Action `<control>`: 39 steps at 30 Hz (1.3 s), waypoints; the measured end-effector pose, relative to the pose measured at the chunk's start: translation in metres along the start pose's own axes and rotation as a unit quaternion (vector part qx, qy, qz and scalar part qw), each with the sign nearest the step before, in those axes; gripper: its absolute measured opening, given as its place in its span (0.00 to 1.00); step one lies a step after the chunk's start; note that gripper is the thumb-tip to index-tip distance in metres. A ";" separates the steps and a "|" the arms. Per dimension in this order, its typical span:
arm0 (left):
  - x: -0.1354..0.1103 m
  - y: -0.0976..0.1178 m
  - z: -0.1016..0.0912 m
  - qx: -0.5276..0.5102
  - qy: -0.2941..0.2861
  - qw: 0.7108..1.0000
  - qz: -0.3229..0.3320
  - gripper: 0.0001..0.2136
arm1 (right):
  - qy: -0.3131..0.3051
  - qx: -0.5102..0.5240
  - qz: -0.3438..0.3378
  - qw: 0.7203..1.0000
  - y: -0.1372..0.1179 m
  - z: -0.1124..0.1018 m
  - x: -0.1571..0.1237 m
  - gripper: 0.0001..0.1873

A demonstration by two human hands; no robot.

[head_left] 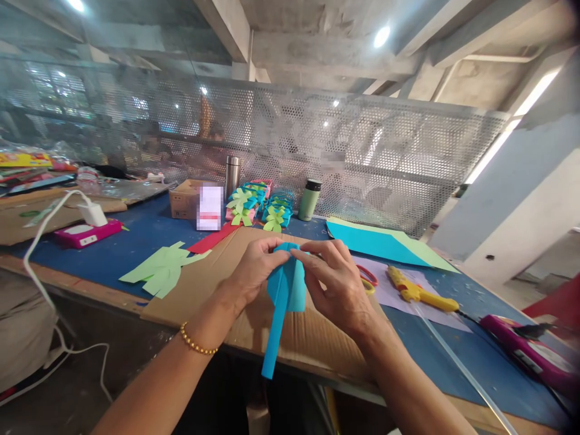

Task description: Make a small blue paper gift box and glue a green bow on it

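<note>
A blue paper piece with a long narrow strip hanging down is held up in front of me, above the cardboard sheet. My left hand pinches its top edge from the left, thumb and fingertips together. From the right, my right hand grips the same top edge with thumb and index finger. The strip's lower end hangs past the table's front edge. Scissors with red and yellow handles lie partly hidden behind my right hand. Light green paper cutouts lie to the left.
A yellow glue gun with a clear stick rests on purple paper at right. Power strips with cords lie at both sides. Behind stand a green tumbler, steel flask, cardboard box and decorated paper pieces.
</note>
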State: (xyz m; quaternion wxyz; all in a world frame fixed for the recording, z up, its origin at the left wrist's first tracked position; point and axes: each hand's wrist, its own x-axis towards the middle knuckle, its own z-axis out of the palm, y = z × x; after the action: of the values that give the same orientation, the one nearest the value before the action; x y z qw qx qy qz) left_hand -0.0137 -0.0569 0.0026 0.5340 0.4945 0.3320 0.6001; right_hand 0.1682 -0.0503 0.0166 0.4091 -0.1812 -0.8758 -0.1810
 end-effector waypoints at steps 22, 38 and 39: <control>0.013 -0.003 -0.013 -0.063 0.118 0.990 -0.035 0.18 | 0.026 -0.060 -0.025 0.998 -0.017 0.003 0.002 0.12; 0.015 0.045 -0.009 0.470 -0.111 0.864 0.142 0.11 | 0.049 0.353 0.387 0.850 0.002 0.002 0.007 0.25; 0.018 0.043 -0.008 0.473 -0.120 0.864 0.125 0.12 | 0.051 0.359 0.392 0.845 0.002 0.002 0.007 0.24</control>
State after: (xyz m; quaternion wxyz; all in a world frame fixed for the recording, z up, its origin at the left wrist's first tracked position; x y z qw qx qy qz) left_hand -0.0342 -0.0475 0.0447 0.1918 0.7936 0.4444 0.3687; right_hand 0.1635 -0.0461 0.0209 0.5268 -0.3401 -0.7134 0.3129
